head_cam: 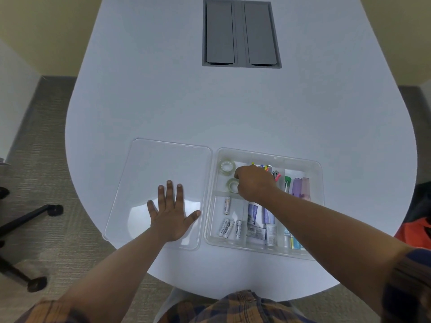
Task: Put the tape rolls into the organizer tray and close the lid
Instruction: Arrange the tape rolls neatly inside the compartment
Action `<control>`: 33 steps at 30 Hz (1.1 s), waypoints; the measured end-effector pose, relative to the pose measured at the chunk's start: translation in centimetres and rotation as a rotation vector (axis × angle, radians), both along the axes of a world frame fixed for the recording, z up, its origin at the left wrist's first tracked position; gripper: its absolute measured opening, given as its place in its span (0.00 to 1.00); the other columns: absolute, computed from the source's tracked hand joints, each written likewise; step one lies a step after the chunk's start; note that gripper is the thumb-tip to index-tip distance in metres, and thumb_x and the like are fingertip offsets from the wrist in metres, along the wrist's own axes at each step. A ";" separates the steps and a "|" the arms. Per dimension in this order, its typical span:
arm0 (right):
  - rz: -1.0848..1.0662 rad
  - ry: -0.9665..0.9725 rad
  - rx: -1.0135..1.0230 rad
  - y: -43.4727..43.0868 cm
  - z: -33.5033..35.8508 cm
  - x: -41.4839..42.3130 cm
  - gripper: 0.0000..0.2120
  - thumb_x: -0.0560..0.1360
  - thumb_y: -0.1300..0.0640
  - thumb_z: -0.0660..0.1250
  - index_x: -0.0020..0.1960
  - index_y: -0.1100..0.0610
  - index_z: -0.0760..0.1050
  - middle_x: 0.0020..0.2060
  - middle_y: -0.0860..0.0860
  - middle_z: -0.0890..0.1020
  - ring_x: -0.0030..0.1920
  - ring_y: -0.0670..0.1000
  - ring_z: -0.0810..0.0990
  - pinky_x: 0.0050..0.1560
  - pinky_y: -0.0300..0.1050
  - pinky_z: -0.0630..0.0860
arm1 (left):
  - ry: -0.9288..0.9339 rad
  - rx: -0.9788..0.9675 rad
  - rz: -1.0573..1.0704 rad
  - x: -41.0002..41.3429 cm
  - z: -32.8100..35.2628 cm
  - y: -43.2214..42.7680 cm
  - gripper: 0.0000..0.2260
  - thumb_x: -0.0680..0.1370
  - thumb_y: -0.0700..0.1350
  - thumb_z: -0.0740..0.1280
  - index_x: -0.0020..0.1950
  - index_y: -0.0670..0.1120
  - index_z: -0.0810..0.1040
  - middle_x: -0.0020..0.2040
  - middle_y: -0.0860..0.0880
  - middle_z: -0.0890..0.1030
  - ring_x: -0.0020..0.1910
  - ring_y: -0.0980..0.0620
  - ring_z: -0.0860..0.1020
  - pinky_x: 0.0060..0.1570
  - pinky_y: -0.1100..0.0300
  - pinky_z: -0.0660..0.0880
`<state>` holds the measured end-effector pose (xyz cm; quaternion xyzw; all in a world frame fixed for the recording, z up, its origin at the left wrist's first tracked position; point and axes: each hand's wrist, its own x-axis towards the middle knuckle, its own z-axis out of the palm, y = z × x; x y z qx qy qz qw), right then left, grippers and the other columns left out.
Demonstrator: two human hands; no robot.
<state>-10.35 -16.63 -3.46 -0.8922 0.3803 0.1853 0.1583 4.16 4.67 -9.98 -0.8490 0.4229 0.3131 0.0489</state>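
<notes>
A clear organizer tray (317,173) sits on the white table, right of centre. Two clear tape rolls lie in its far left compartment: one tape roll (226,166) at the back, a second tape roll (232,184) in front of it. My right hand (253,183) reaches into the tray with its fingers curled on the second roll, partly hiding it. The clear lid (163,159) lies flat on the table left of the tray. My left hand (171,212) rests flat on the lid, fingers spread.
Other tray compartments hold batteries (229,227), small boxes, pens and coloured items. A grey cable hatch (241,33) is set into the table's far middle. An office chair base (25,220) stands on the carpet to the left. An orange object (415,231) lies at the right edge.
</notes>
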 end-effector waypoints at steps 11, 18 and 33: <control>-0.009 -0.040 0.024 -0.2 1.0 0.5 0.14 0.69 0.58 0.67 0.54 0.52 0.77 0.50 0.54 0.81 0.49 0.60 0.80 0.47 0.51 0.78 | 0.002 -0.016 0.010 -0.1 -0.1 0.0 0.43 0.72 0.74 0.44 0.75 0.51 0.29 0.70 0.50 0.22 0.74 0.43 0.29 0.70 0.34 0.40; 0.110 -0.123 -0.084 0.9 0.6 0.1 0.28 0.68 0.65 0.64 0.67 0.50 0.68 0.55 0.55 0.75 0.46 0.63 0.81 0.36 0.48 0.71 | 0.010 -0.014 0.010 -0.1 0.1 0.0 0.42 0.72 0.73 0.44 0.75 0.51 0.29 0.70 0.50 0.22 0.74 0.44 0.28 0.70 0.34 0.40; 0.251 0.186 -0.101 -0.5 2.3 2.9 0.14 0.71 0.59 0.65 0.56 0.52 0.77 0.50 0.52 0.80 0.50 0.58 0.80 0.40 0.45 0.69 | 0.005 -0.031 0.006 0.0 -0.2 0.1 0.43 0.72 0.74 0.44 0.75 0.52 0.30 0.70 0.50 0.22 0.74 0.43 0.29 0.70 0.33 0.41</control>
